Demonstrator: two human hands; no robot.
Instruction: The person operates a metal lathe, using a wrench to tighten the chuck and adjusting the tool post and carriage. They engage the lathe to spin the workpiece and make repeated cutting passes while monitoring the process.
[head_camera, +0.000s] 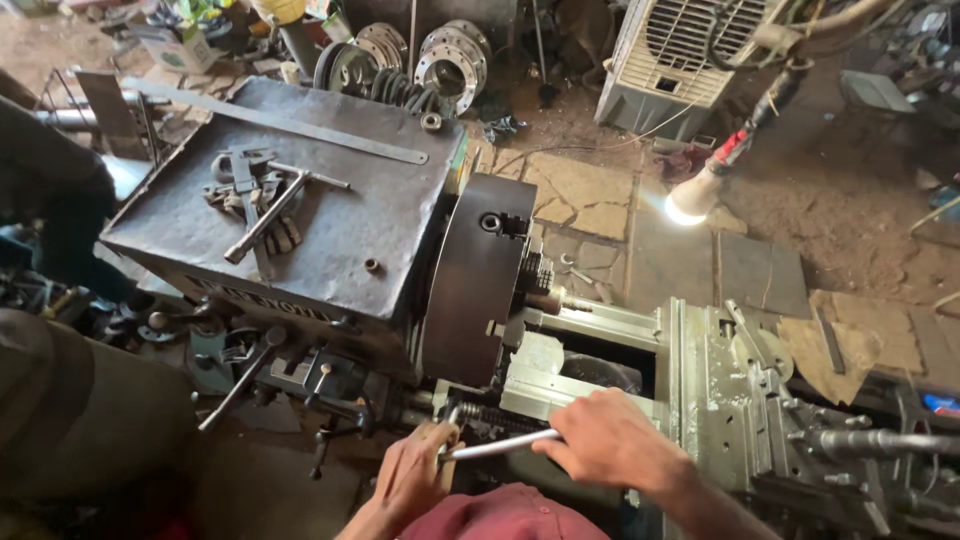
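Pretty cramped around the lathe here. Both hands, left hand (412, 478) and right hand (612, 440), sit on a shiny metal rod (500, 445) right in front of the bed, boxed in by the big chuck (478, 280) on one side and the carriage (735, 390) on the other. The only real gap is the dark opening between those two. The headstock top (330, 230) is cluttered with a T-handle key (268, 215) and a long flat bar (290, 122). The hanging work lamp (700, 192) dangles over the far side.
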